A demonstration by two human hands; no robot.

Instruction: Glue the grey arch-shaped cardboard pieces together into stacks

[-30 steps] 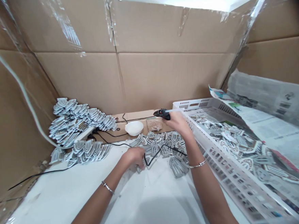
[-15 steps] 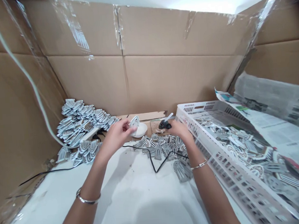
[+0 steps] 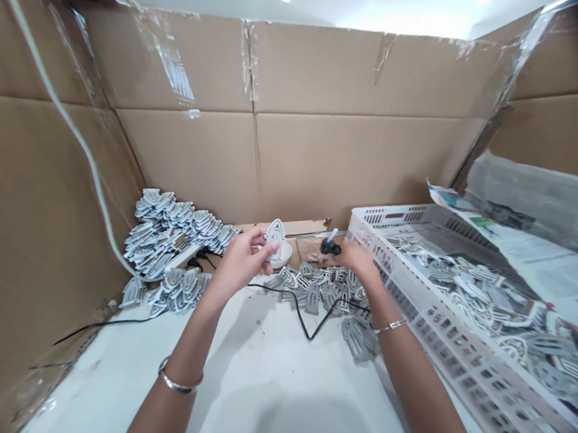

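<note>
My left hand [image 3: 240, 263] pinches a small white-and-grey arch-shaped cutout piece [image 3: 274, 233], held upright above the white table [image 3: 261, 390]. My right hand [image 3: 355, 257] is closed round a black glue gun [image 3: 329, 245] with a clear glue stick poking up from it; its black cord [image 3: 306, 321] trails across the table. The gun sits a short way right of the held piece, apart from it. A loose heap of the same cutout pieces [image 3: 324, 290] lies just below both hands.
A white bowl [image 3: 285, 253] is partly hidden behind the held piece. Stacked cutouts [image 3: 166, 238] pile at the back left. A white slotted crate [image 3: 423, 299] lined with newspaper holds several more pieces on the right. Cardboard walls [image 3: 354, 152] enclose the table.
My left hand picked a cutout piece off the table and raised it toward the glue gun. My right hand lowered the gun and tipped it downward. The camera view shifted slightly.
</note>
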